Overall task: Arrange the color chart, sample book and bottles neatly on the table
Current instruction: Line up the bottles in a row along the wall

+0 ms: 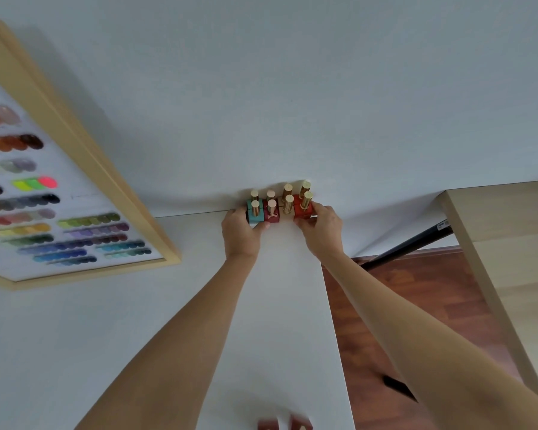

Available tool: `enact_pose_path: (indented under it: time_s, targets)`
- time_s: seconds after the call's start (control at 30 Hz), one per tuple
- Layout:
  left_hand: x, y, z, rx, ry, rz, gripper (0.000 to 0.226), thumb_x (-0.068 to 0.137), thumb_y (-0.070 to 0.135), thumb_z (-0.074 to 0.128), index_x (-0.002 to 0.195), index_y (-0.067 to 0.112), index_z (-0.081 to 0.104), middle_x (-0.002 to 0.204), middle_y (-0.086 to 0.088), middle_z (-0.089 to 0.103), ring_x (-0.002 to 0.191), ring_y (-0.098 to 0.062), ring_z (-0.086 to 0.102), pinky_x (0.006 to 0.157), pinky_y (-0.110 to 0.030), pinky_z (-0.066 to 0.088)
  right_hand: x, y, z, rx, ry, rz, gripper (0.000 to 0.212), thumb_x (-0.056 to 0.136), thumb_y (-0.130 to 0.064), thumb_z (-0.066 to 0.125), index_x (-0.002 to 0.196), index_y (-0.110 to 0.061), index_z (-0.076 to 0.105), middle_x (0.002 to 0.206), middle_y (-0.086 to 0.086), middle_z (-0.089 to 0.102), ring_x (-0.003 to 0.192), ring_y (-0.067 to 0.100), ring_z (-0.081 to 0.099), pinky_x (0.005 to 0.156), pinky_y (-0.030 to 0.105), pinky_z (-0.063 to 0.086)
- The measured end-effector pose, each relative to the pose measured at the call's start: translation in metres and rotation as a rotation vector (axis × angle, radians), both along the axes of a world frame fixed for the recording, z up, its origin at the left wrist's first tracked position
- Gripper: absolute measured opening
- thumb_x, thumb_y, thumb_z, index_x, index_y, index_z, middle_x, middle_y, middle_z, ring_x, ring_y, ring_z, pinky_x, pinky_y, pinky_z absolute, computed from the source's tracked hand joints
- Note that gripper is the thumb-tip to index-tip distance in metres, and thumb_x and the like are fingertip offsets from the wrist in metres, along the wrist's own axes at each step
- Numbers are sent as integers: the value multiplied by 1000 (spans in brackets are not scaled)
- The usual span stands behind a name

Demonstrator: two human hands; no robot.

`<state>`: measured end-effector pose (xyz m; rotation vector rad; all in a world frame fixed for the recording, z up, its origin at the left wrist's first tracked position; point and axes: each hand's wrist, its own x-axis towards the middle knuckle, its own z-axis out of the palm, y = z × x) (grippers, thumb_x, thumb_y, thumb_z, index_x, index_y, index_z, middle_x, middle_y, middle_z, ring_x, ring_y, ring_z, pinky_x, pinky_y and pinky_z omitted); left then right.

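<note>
Head view shows both hands reaching to the far edge of the white worktop, where it meets the pale wall. The left hand curls its fingers round the near side of a small square turquoise bottle with a gold cap, the thumb tucked under its front corner. The right hand pinches a square red bottle with a tall gold cap between thumb and curled fingertips. Between these two stand a dark maroon bottle with a pale gold cap and a bottle behind a tall gold cap, and further gold caps rise in a second row behind, so the cluster sits packed against the wall, bottles touching or just beside one another. Two more reddish bottles, blurred, show at the bottom edge, well apart from the group. To the left a large wood-framed white colour chart with rows of overlapping coloured swatches leans or hangs at an angle. The sample book is not in view. These bottles are probably glass: light, rigid, smooth-sided and top-heavy under their long caps, so they may tip or knock a neighbour over. The square bodies, held low at opposite faces, give the surest hold; the caps invite toppling. A wooden table and reddish wood floor lie to the right.
</note>
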<state>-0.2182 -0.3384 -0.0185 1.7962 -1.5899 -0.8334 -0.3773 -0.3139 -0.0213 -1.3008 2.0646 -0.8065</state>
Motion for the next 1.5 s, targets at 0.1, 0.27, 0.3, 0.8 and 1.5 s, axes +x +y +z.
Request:
enact_pose_path:
  time_s: [0.1,0.27,0.3,0.8,1.5]
  targets:
    - [8,5,5,12,1,-76,46,65,13,84,105,3,63,101,-17,63,93,-30,59,79,-31,47,-3,8,5,39,-56,27,58,84,-19,65,136,-14,41,116,9,54,93,21,60,90,31,45]
    - [36,45,21,45,-9,-136,60,77,12,75,129,1,48,119,-19,55,110,-28,56,96,-40,48,-5,47,16,80,-10,63,56,86,-14,64,136,-17,40,125,8,50,85,11,57,79,23,43]
    - [44,59,24,67,-5,-158,60,79,11,73,131,1,47,121,-18,55,112,-26,56,98,-40,47,-6,60,19,82,10,90,51,86,-13,63,133,-18,45,124,8,52,82,9,58,77,22,43]
    - [100,276,34,352,-87,-708,58,68,8,67,123,19,58,117,9,54,104,-4,55,78,-2,37,10,276,32,404,-41,679,59,66,-25,79,118,-35,54,110,-10,55,87,3,58,77,20,52]
    - [80,303,22,142,-82,-558,62,75,19,76,131,28,50,112,6,53,91,-5,60,89,-18,49,53,289,28,222,-5,571,24,92,-16,55,112,-22,65,104,6,61,92,16,59,82,21,45]
